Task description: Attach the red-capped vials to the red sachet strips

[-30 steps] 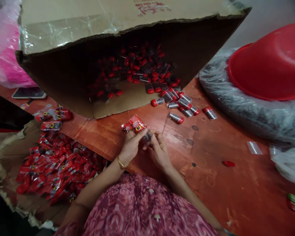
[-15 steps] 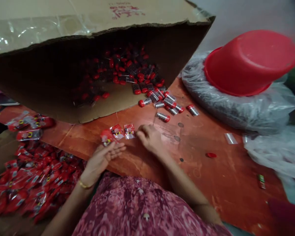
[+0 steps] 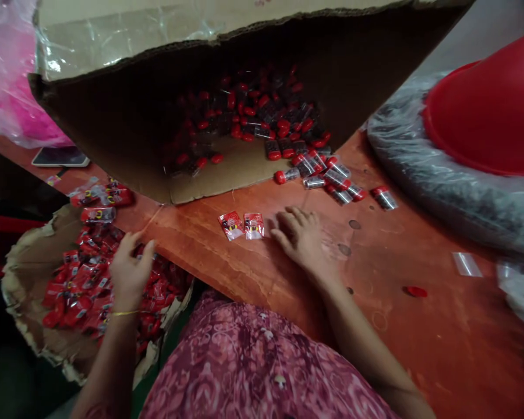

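Observation:
My left hand (image 3: 131, 265) hangs over a torn-edged carton (image 3: 20, 291) at the lower left. Its thumb and fingers are apart, and nothing shows between them. Below it in the carton lies a heap of red plastic-wrapped packs (image 3: 81, 291). My right hand (image 3: 303, 238) rests on the table with its fingers spread and empty. Just left of its fingertips, a red printed packet (image 3: 254, 226) lies flat beside another red packet (image 3: 231, 226). Behind that hand, clear tubes with red caps (image 3: 338, 178) spill out of a large cardboard box (image 3: 227, 171) lying on its side.
On the right, a red tub (image 3: 489, 110) sits upside down on a plastic-wrapped bundle (image 3: 402, 169). A loose red cap (image 3: 415, 291) and a clear sleeve (image 3: 466, 264) lie on the table (image 3: 388, 349). More wrapped packs (image 3: 98, 215) and a phone-like slab (image 3: 61, 156) are at the left edge.
My left hand has moved left from the packets to above the carton, and the red pack no longer shows in it. My right hand's fingers have spread. The view has shifted left.

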`<action>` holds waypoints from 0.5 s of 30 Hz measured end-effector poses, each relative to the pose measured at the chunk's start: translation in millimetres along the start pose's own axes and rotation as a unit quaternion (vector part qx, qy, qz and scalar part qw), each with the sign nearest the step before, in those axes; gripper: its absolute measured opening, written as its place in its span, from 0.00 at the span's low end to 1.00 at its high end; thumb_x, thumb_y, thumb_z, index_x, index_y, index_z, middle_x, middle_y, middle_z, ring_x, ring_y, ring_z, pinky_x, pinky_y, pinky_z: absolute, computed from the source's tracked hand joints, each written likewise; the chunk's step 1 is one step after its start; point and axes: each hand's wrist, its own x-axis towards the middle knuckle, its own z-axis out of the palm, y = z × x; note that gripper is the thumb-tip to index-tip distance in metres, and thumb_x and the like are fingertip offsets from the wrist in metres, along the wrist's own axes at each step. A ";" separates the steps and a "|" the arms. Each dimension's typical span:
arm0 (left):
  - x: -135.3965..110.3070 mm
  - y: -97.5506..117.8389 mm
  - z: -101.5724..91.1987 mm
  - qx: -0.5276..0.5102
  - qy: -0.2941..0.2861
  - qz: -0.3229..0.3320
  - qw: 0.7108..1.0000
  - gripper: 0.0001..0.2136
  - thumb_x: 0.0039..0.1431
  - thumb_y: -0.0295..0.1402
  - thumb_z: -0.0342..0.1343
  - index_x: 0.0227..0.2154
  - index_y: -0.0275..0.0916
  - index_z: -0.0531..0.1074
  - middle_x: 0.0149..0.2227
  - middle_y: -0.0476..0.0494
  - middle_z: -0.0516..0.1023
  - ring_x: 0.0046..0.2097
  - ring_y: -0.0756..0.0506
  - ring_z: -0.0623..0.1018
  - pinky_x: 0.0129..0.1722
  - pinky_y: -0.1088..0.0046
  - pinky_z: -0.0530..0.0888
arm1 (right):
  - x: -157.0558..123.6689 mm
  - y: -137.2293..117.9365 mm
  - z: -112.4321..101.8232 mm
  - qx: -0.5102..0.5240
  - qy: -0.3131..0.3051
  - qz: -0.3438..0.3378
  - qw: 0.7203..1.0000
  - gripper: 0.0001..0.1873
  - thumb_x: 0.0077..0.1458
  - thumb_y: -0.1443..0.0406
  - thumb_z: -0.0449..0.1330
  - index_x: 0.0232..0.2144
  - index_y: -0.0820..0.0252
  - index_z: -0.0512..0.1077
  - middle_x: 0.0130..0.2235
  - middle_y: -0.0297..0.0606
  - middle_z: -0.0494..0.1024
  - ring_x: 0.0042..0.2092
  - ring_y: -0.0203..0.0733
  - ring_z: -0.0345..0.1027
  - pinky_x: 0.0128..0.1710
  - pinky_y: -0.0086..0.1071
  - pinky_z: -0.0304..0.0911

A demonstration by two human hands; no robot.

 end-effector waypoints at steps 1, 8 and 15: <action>0.7 16.2 13.4 -0.038 -0.009 0.029 0.999 0.17 0.54 0.42 0.52 0.43 0.39 0.71 0.53 0.40 0.71 0.55 0.36 0.68 0.56 0.56 0.63 | 3.2 -10.2 4.5 0.007 -0.007 -0.013 1.000 0.24 0.57 0.53 0.52 0.49 0.61 0.68 0.53 0.50 0.69 0.53 0.54 0.59 0.52 0.49 0.50; -9.6 107.3 60.2 -0.258 -0.167 0.070 0.949 0.08 0.48 0.36 0.59 0.33 0.45 0.78 0.42 0.44 0.79 0.47 0.41 0.75 0.52 0.66 0.66 | 11.8 -23.5 33.7 0.076 0.012 -0.017 0.997 0.12 0.58 0.60 0.54 0.35 0.55 0.77 0.39 0.38 0.79 0.40 0.44 0.64 0.42 0.39 0.54; -14.6 138.2 82.1 -0.399 -0.324 -0.062 0.856 0.09 0.45 0.41 0.61 0.25 0.40 0.77 0.25 0.47 0.78 0.27 0.47 0.74 0.29 0.76 0.67 | 1.7 -33.1 8.6 0.093 0.082 -0.022 0.992 0.10 0.58 0.62 0.54 0.34 0.50 0.77 0.37 0.36 0.80 0.41 0.44 0.66 0.49 0.44 0.50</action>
